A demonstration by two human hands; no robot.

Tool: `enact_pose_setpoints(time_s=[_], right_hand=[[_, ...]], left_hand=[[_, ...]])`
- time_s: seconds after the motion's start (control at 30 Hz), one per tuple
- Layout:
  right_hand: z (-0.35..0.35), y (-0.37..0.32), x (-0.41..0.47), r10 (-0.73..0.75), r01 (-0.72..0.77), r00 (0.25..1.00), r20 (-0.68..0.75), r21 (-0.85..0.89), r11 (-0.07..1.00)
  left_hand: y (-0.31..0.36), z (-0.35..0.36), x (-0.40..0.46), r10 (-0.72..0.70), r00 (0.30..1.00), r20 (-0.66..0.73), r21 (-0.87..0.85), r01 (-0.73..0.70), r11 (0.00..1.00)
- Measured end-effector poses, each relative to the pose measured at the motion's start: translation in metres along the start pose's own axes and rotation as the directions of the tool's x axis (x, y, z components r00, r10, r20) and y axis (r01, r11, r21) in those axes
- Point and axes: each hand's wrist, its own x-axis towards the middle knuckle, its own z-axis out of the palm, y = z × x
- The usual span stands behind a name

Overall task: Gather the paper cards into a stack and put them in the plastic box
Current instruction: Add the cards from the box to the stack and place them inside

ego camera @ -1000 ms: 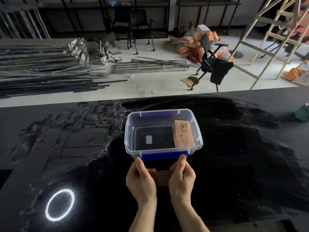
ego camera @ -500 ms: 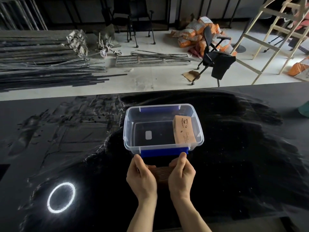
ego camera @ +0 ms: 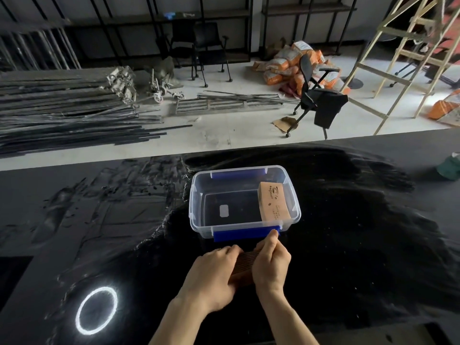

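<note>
Brown corrugated paper cards (ego camera: 245,263), bunched edge-up into a stack, sat pinched between both hands on the black table (ego camera: 361,245), at 6 o'clock of the plastic box (ego camera: 196,195) and just beside its near wall. Left hand (ego camera: 211,277) wrapped the stack's left side, fingers curled over the top edge. Right hand (ego camera: 272,262) gripped the right side, its thumb up and touching the blue latch (ego camera: 239,235) on the box's near rim. Clear plastic box stood open, no lid on, at 12 o'clock of the hands. One tan printed card (ego camera: 273,204) leaned inside against the box's 3 o'clock wall. Second blue latch (ego camera: 237,174) on the far rim. White ring-light reflection (ego camera: 96,310) on the table at 9 o'clock of the forearms. Green object (ego camera: 450,168) at the table's far right edge, too cut off to tell.
</note>
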Motion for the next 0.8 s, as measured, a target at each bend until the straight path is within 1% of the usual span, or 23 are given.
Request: enact_pose_setpoints(time_s=[0.07,0.13,0.2,0.23,0.27,0.33,0.4,0.43,0.53,0.57,0.6,0.67,0.73,0.8], right_hand=[[-0.003,-0.005,0.000,0.003,-0.002,0.999,0.048,-0.014,1.000],[-0.013,-0.015,-0.005,-0.025,0.026,0.991,0.130,-0.005,1.000],[-0.030,-0.026,-0.009,-0.040,0.034,0.974,0.223,0.030,0.999],[-0.040,-0.033,-0.010,-0.037,0.024,0.960,0.278,0.049,0.999],[-0.049,-0.041,-0.012,-0.030,0.006,0.938,0.345,0.069,0.998],[-0.060,-0.056,-0.014,0.019,-0.087,0.868,0.495,0.115,0.990],[-0.063,-0.068,-0.012,0.044,-0.172,0.784,0.619,0.149,0.974],[-0.064,-0.075,-0.010,0.036,-0.176,0.760,0.649,0.152,0.973],[-0.066,-0.094,0.001,0.006,-0.114,0.758,0.652,0.124,0.986],[-0.066,-0.099,0.004,-0.005,-0.082,0.758,0.652,0.103,0.991],[-0.065,-0.104,0.006,-0.010,-0.052,0.762,0.648,0.076,0.996],[-0.061,-0.110,0.008,-0.005,-0.012,0.788,0.616,0.024,1.000],[-0.057,-0.113,0.010,0.006,-0.012,0.818,0.575,0.007,1.000],[-0.056,-0.114,0.013,0.004,-0.021,0.815,0.579,0.022,1.000]], left_hand=[[0.000,0.000,0.000,-0.042,0.999,0.000,-0.045,0.042,0.998],[-0.002,-0.001,-0.004,-0.077,0.997,-0.017,-0.118,0.074,0.990],[-0.005,-0.003,-0.009,-0.102,0.993,-0.058,-0.245,0.085,0.966],[-0.005,-0.004,-0.011,-0.121,0.989,-0.081,-0.340,0.086,0.936],[-0.005,-0.007,-0.013,-0.148,0.984,-0.101,-0.452,0.087,0.888],[-0.003,-0.013,-0.013,-0.209,0.972,-0.111,-0.666,0.084,0.741],[0.002,-0.020,-0.009,-0.251,0.965,-0.079,-0.806,0.086,0.585],[0.006,-0.023,-0.007,-0.267,0.961,-0.072,-0.849,0.082,0.522],[0.016,-0.031,-0.002,-0.290,0.956,-0.042,-0.944,0.058,0.326],[0.019,-0.032,-0.001,-0.296,0.955,-0.023,-0.959,0.062,0.275],[0.021,-0.033,0.000,-0.304,0.953,-0.008,-0.967,0.070,0.245],[0.023,-0.037,0.002,-0.322,0.947,0.016,-0.969,0.094,0.227],[0.024,-0.041,0.004,-0.330,0.943,0.029,-0.961,0.117,0.249],[0.022,-0.046,0.007,-0.336,0.941,0.049,-0.963,0.134,0.234]])
